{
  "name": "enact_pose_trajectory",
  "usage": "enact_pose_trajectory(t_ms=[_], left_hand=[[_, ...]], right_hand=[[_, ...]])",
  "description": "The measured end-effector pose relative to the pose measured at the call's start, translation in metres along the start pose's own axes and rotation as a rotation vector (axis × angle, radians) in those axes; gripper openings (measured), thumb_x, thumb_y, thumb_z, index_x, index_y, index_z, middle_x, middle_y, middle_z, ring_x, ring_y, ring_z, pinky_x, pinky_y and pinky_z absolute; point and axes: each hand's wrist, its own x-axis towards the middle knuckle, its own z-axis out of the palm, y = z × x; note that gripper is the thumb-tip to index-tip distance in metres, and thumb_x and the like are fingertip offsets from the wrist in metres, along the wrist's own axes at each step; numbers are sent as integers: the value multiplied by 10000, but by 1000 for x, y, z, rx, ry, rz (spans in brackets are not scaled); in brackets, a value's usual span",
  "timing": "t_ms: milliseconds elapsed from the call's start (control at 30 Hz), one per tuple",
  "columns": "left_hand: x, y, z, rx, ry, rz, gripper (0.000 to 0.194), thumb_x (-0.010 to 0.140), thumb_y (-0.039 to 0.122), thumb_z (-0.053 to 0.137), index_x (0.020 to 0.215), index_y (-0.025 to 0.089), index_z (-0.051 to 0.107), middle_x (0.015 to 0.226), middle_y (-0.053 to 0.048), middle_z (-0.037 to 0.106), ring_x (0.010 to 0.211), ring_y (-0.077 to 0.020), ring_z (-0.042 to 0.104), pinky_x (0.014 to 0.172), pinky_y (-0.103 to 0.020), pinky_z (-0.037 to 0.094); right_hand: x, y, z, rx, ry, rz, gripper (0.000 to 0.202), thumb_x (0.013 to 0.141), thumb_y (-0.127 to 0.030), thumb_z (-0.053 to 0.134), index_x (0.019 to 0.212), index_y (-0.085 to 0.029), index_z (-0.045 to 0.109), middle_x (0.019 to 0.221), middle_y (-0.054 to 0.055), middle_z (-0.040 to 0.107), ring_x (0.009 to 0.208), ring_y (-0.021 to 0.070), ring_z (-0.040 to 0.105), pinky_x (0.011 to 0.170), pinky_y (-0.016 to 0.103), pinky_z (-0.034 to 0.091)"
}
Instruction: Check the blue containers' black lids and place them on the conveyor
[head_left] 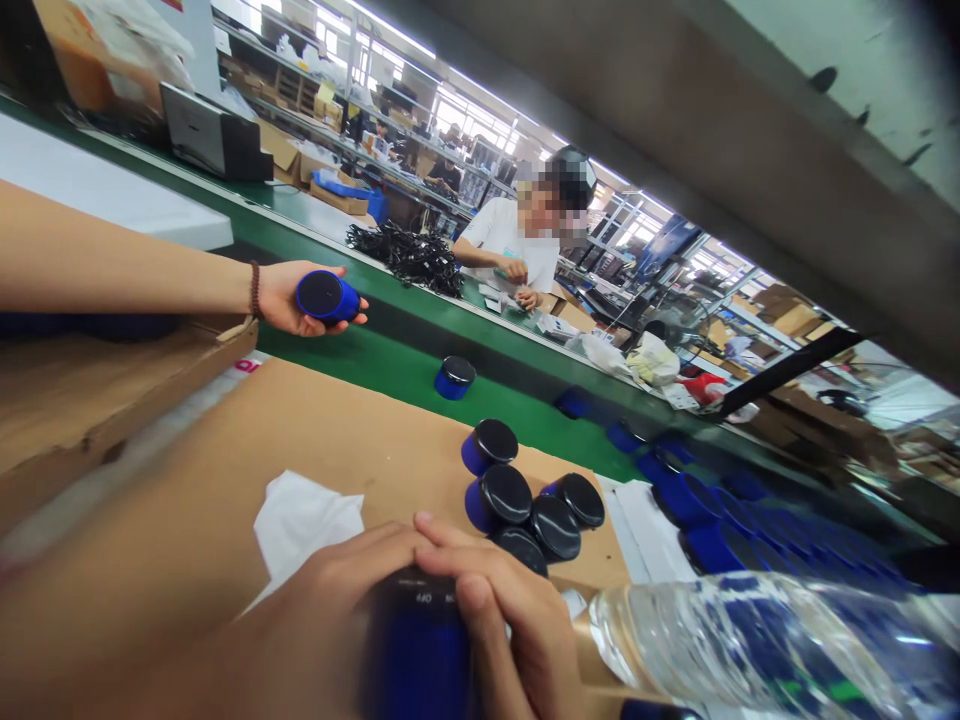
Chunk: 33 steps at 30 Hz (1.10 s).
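Close to me at the bottom, a small blue cylindrical speaker (420, 650) with a black end marked ON and OFF is held between both hands. My left hand (322, 600) is blurred and wraps its left side, fingers reaching over the top. From the right, my right hand (517, 620) curls round it, fingertips meeting those of the left. A crumpled white cloth or tissue (304, 525) lies beyond my left hand on the cardboard (360, 430). Just past my right hand, several blue speakers (506, 495) with glossy black ends stand in a cluster.
Another person's hand (281, 300) reaches in from the left with a blue speaker (328, 297). A single speaker (454, 378) sits on the green belt (390, 370). A clear plastic bottle (750, 640) lies at right. Opposite, a co-worker (502, 240) works beside black cables (409, 258).
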Motion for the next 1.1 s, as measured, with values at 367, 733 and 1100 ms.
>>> enact_pose_trajectory(t_ms=[367,733,1100], left_hand=[[-10,-3,-1,-53,-105,-39,433,650,291,744,1082,304,722,1014,-2,771,989,-235,715,899,-294,566],[-4,-15,-6,31,-160,-41,363,694,135,573,1027,259,647,1030,5,724,970,-211,675,885,-317,543],[-6,-22,-3,174,-141,-137,355,679,169,529,1007,238,644,1004,-49,737,943,-274,718,849,-427,612]], right_hand=[[0,8,-23,-423,311,68,254,1015,-273,463,843,-268,650,952,-22,784,1095,190,682,967,359,463],[16,6,1,-341,156,-37,176,920,-385,636,935,-253,751,891,72,786,870,259,749,754,416,617],[-13,18,19,-357,231,10,58,939,-227,639,894,-237,674,1036,-5,786,940,96,757,859,125,553]])
